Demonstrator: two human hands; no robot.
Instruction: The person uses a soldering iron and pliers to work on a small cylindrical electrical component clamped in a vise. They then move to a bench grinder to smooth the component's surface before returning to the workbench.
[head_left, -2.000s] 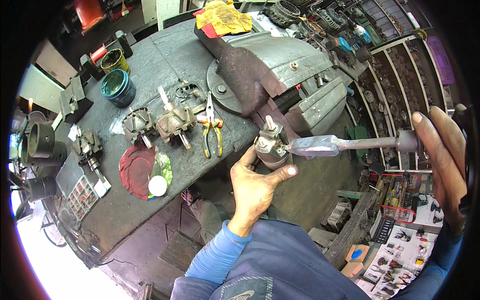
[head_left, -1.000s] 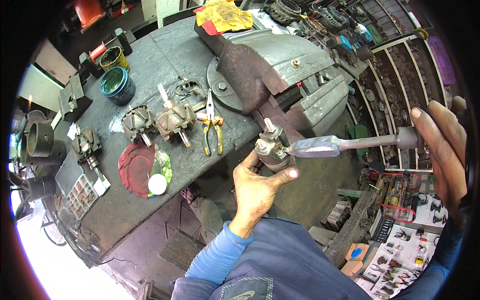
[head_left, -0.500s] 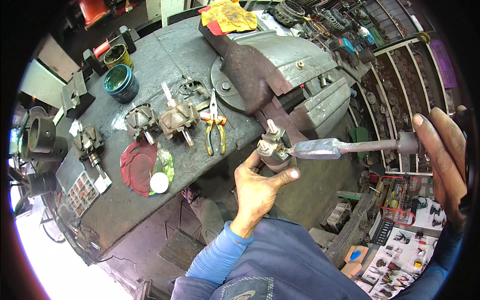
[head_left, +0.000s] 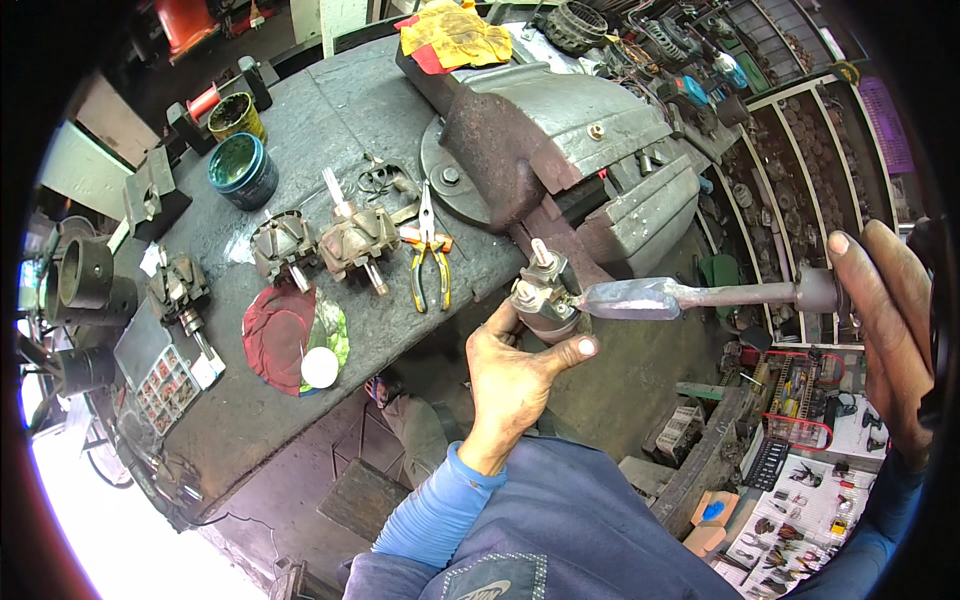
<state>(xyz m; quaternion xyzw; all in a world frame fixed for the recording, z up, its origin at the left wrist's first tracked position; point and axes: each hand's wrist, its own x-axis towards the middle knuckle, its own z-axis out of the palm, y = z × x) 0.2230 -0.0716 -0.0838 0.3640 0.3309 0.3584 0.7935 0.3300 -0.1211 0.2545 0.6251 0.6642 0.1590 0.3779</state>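
My left hand (head_left: 512,382) is closed round a starter solenoid (head_left: 548,320), a short metal cylinder with threaded copper-coloured studs on its upper end. From the right, my right hand (head_left: 886,325) grips a large soldering iron (head_left: 740,295) with a thick, silvery wedge-shaped bit. The bit's tip meets the solenoid beside its terminals; its exact contact point is too small to make out. The far end of the iron's handle is lost in the dark rim of the picture. Both hands are held in front of the bench edge, by the big bench vise (head_left: 510,150).
On the dark workbench (head_left: 330,100) lie long-nose pliers (head_left: 430,262), alternator rotors (head_left: 358,240), a blue tub (head_left: 242,170), a red cloth (head_left: 275,340) and a parts box (head_left: 165,390). A yellow rag (head_left: 458,38) covers the vise's far end. Shelves (head_left: 800,180) stand right.
The solenoid has shifted very slightly in my left hand's grip, a little to the left. The iron's bit stays against it.
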